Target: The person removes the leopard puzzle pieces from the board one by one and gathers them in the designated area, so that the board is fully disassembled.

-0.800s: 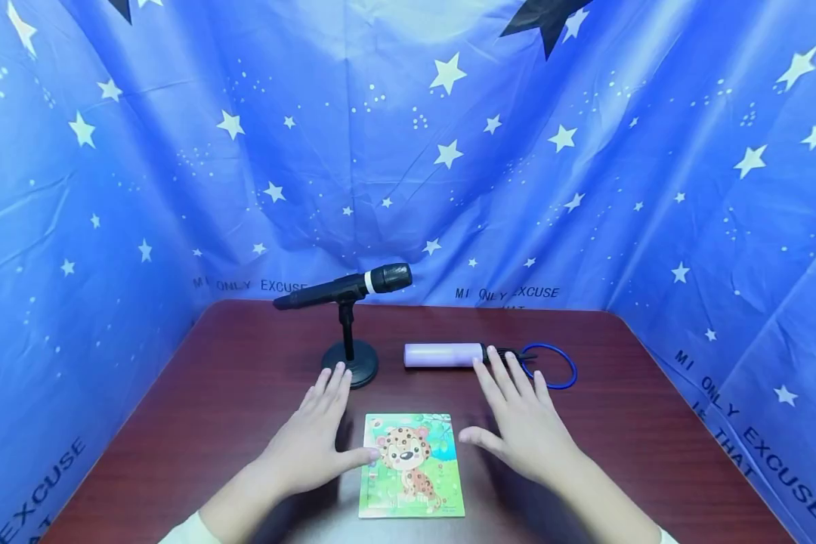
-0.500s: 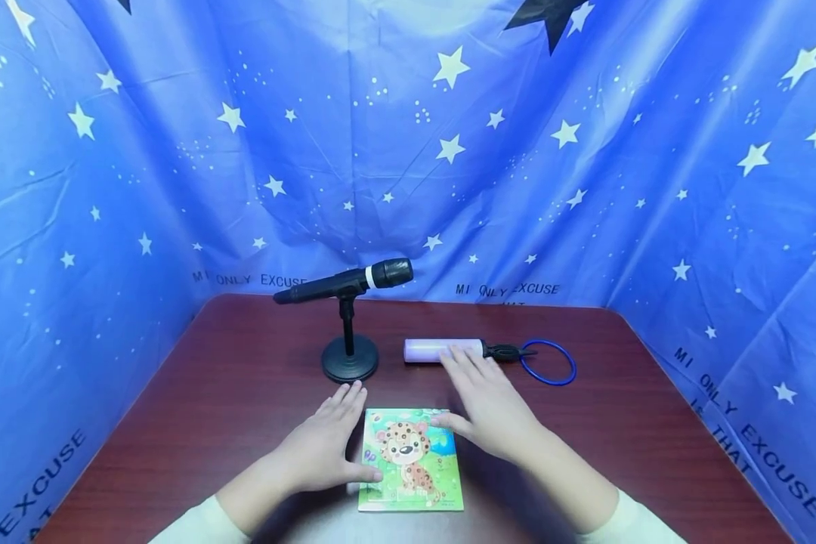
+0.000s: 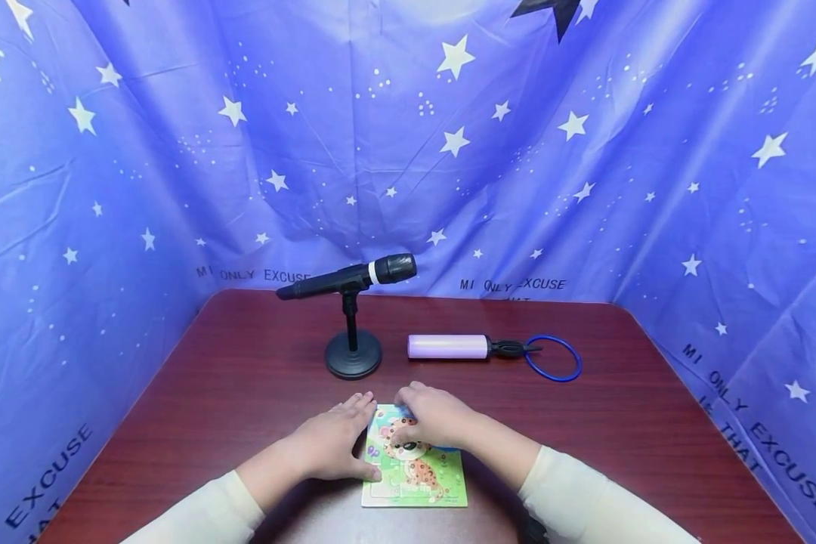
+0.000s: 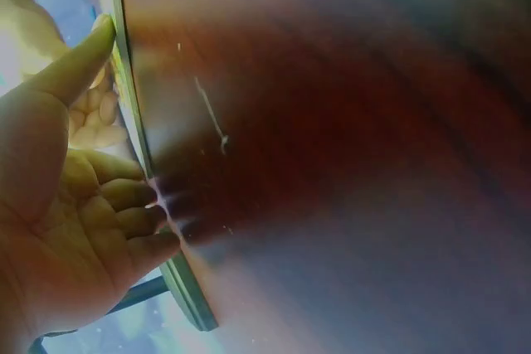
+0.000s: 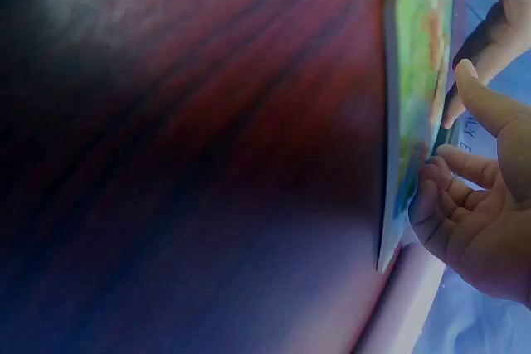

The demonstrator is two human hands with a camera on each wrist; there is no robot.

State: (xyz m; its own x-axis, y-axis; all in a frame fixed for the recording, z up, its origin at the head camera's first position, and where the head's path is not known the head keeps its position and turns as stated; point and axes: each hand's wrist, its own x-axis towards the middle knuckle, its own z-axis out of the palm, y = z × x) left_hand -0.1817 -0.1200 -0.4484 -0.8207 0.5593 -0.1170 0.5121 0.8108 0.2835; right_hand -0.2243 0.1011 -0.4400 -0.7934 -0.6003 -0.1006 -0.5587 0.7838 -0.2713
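Note:
A flat, square jigsaw puzzle [image 3: 442,483] with a cartoon leopard on green lies near the front of the table. My left hand [image 3: 329,444] is at its left edge, the thumb on the border and the other fingers stretched out beside it. Over the puzzle's upper part is my right hand [image 3: 442,417], hiding some of the picture. The right wrist view shows that hand's fingers [image 5: 431,192] loosely bent at the puzzle's surface, with the thumb apart. In the left wrist view the left thumb [image 4: 87,60] lies by the puzzle's edge.
A black microphone [image 3: 326,284] rests on a round-based stand [image 3: 353,355] behind the hands. To its right lie a lilac hand pump [image 3: 447,347] with a black nozzle and a blue ring [image 3: 578,363]. A blue star-patterned curtain [image 3: 353,151] surrounds the wooden table [image 3: 245,355].
My right hand has moved left and nearer, from beside the pump onto the puzzle's upper part, its fingers now more bent. My left hand has shifted slightly right, against the puzzle's edge.

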